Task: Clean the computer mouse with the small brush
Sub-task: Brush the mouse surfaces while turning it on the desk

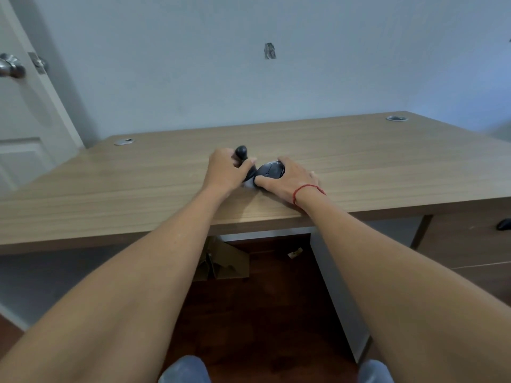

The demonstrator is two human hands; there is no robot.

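A dark grey computer mouse [270, 170] rests on the wooden desk [138, 183] near its front edge. My right hand [287, 179], with a red string at the wrist, grips the mouse from the right and partly covers it. My left hand [225, 171] is closed around a small brush [241, 152] with a black rounded handle that sticks up past my fingers. Pale bristles show below my left hand, touching the mouse's left side.
Two round cable grommets [124, 141] [396, 118] sit at the desk's back corners. A door with a metal knob [11, 68] stands at the left. Drawers with a dark handle [503, 224] are at the right. A cardboard box [224, 261] lies on the floor below.
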